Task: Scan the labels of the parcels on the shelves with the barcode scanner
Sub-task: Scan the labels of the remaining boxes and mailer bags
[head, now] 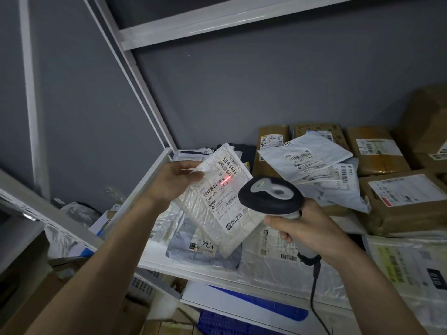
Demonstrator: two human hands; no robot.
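Note:
My left hand [175,181] pinches the upper left corner of a white bubble mailer [217,213] and holds it tilted above the shelf. Its printed label [223,192] faces me, and a red scan line glows on the barcode near the label's middle. My right hand [307,228] grips the handle of the barcode scanner [271,195], whose black head points at the mailer from the lower right. The scanner's cable hangs down past my wrist.
The white metal shelf [169,268] holds several plastic mailers and a grey bag marked 7936 [200,252]. Brown cardboard boxes [401,201] are stacked at the back right. A shelf upright [135,76] slants along the left. A blue crate [232,322] sits below.

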